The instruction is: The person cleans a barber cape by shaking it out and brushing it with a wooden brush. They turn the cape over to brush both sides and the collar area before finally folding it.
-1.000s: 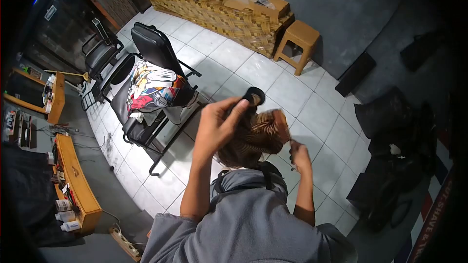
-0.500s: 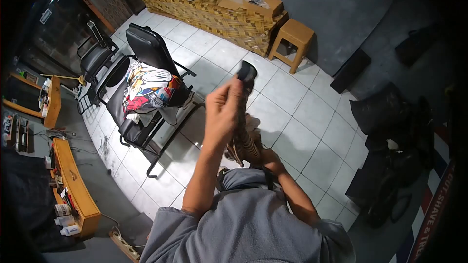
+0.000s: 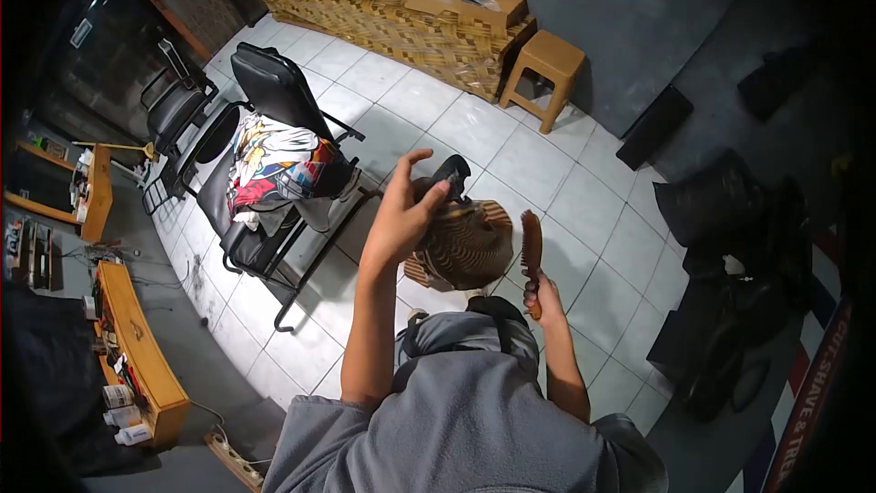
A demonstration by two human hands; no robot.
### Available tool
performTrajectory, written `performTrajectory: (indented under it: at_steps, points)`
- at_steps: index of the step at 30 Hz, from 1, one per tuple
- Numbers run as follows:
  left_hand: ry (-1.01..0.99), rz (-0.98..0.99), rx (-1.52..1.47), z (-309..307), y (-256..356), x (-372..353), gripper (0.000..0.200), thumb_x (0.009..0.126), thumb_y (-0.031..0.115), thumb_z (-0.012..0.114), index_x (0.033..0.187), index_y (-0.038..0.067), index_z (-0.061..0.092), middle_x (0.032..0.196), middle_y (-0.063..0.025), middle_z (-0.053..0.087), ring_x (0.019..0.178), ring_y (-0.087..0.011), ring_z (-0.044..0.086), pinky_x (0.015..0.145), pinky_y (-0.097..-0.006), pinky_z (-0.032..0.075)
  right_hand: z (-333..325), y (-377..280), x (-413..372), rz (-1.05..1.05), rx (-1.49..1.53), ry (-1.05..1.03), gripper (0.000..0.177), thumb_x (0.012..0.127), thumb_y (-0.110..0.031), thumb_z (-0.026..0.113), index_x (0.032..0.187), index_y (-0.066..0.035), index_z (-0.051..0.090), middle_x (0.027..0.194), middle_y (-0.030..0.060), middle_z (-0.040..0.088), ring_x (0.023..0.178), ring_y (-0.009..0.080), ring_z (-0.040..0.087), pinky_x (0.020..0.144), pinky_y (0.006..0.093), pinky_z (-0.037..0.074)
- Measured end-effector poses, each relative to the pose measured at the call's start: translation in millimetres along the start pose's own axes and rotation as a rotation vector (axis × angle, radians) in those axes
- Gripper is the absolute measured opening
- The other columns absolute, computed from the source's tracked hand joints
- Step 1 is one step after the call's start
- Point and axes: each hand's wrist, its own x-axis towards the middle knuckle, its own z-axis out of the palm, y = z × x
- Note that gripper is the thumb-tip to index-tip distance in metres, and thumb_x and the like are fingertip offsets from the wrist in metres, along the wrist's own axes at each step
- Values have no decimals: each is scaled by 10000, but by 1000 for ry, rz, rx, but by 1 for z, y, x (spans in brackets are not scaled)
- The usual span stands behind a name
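Note:
A barber cape (image 3: 461, 246) with brown-and-black stripes bunches up in front of my legs. Its black neckband (image 3: 453, 175) lies against the thumb of my left hand (image 3: 401, 219), which holds the cape with the index finger raised; the other fingers are partly hidden. My right hand (image 3: 545, 301), to the right and apart from the cape, is closed around the handle of a brown brush (image 3: 531, 246). The brush points upward in the view, with a row of short bristles along its left edge.
A black barber chair (image 3: 278, 82) stands to the left with a colourful cape (image 3: 278, 160) on it. Wooden shelves (image 3: 155, 347) with bottles line the left wall. Behind are a patterned bench (image 3: 365, 14) and a brown stool (image 3: 547, 64); dark bags (image 3: 707, 201) sit right.
My right hand has moved right, away from the striped cape, and the brush now shows. My left hand has shifted left and its index finger has lifted; the cape has spread wider.

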Motion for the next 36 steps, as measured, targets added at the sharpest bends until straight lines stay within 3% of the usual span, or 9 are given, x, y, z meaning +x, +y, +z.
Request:
performTrajectory:
  at_steps: [6, 9, 13, 21, 24, 27, 29, 31, 36]
  points:
    - [-72, -171, 233, 14, -4, 3, 392, 878, 152, 587, 1214, -5, 461, 1011, -153, 600, 975, -176, 550, 811, -303, 454, 46, -26, -24, -353, -323, 13, 282, 981, -296, 377, 1007, -57, 523, 560, -30, 381, 382, 59, 330, 345, 236, 258]
    - [-95, 99, 546, 20, -12, 1, 397, 855, 174, 605, 1190, -15, 509, 1008, -165, 609, 948, -188, 571, 768, -332, 461, 74, -63, -46, -570, -428, -96, 304, 983, -274, 372, 1030, -28, 545, 558, -31, 396, 422, 63, 360, 384, 241, 309]
    - [99, 235, 1058, 19, -16, 1, 259, 828, 200, 628, 908, -44, 592, 668, -228, 568, 609, -307, 612, 571, -407, 426, 107, -100, -87, -587, -163, -301, 288, 998, -306, 338, 878, -61, 430, 602, -21, 364, 431, 58, 341, 387, 219, 302]
    - [327, 505, 415, 35, 25, 1, 223, 953, 173, 467, 889, -37, 509, 611, -146, 514, 537, -181, 494, 528, -320, 415, 157, -106, -116, -805, -73, -564, 335, 1002, -331, 317, 934, -30, 449, 670, 10, 415, 468, 78, 385, 424, 218, 330]
    - [292, 494, 242, 34, 40, -1, 241, 972, 213, 460, 949, -14, 538, 663, -26, 487, 589, -62, 409, 516, -220, 350, 150, -49, -56, -499, -49, -766, 405, 970, -255, 446, 1330, -73, 424, 674, 40, 517, 519, 133, 506, 466, 244, 386]
    - [231, 529, 69, 22, 45, -4, 259, 977, 258, 455, 1013, 17, 543, 854, 4, 569, 733, -37, 491, 652, -183, 408, 105, 2, 13, -1168, -974, -500, 261, 944, -257, 473, 1018, -24, 563, 853, 179, 637, 679, 292, 634, 580, 355, 482]
    - [255, 586, 33, 22, 53, -12, 253, 978, 250, 452, 1025, 19, 543, 885, 4, 567, 768, -38, 493, 682, -186, 417, 57, 7, 22, -669, -1667, -616, 304, 879, -278, 528, 1070, -47, 581, 1010, 196, 622, 851, 370, 631, 708, 438, 495]
    - [306, 631, 91, 16, 46, -7, 245, 975, 238, 460, 1033, 14, 539, 878, -5, 572, 785, -50, 499, 694, -195, 420, -2, 61, 75, -511, -1724, -400, 309, 852, -296, 518, 1007, -46, 612, 904, 226, 631, 849, 388, 621, 729, 472, 486]
    - [246, 390, 173, 2, 24, -1, 217, 977, 194, 456, 1083, 17, 526, 900, -2, 572, 812, -49, 500, 702, -189, 414, -3, 22, 50, -380, -1161, -191, 328, 897, -301, 492, 862, -11, 642, 692, 128, 597, 663, 261, 602, 587, 403, 466]
